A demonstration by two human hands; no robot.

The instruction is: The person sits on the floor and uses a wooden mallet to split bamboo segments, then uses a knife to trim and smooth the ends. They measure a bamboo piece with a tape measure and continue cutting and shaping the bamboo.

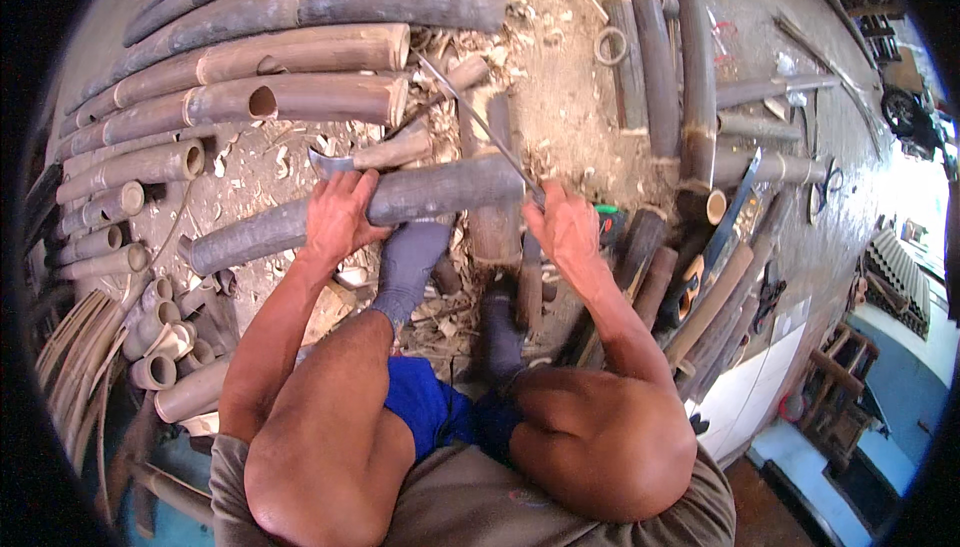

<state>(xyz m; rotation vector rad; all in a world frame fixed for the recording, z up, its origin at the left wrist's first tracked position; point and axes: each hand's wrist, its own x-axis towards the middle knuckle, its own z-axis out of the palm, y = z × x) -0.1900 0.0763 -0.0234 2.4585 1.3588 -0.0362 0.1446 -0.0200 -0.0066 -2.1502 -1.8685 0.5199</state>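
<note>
One grey bamboo section (450, 190) lies crosswise over a second bamboo piece (494, 235), the left-hand grip (340, 211) clamped on it. The right-hand grip (566, 224) is closed around a long, narrow-bladed tool (480, 121); beyond the section lies a smaller curved knife (394, 152).

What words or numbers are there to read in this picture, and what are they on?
There are none I can read.
Shirt: a small reddish mark, too blurred to tell if it has letters.
Bamboo tube under the left hand: no writing I can make out.
Blade in the right hand: none I can make out.
</note>
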